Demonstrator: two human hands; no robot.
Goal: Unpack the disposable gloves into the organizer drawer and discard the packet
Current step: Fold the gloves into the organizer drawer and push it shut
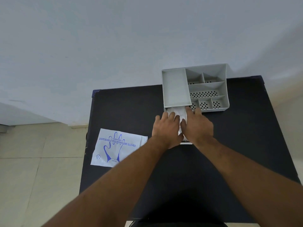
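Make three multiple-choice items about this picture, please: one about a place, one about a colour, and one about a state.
1. Where does the packet lie?
A. On the table, left of the hands
B. Inside the organizer
C. On the floor

2. What colour is the print on the packet?
A. Red
B. Blue
C. Green

3. What state is the drawer in?
A. Pushed shut
B. Taken out and set on the floor
C. Pulled open with gloves in it

Answers:
1 A: the packet lies flat on the black table, left of the left hand.
2 B: the glove drawing and the words are blue on white.
3 C: the drawer sticks out of the front of the organizer, and both hands, the right hand too, press on the clear gloves in it.
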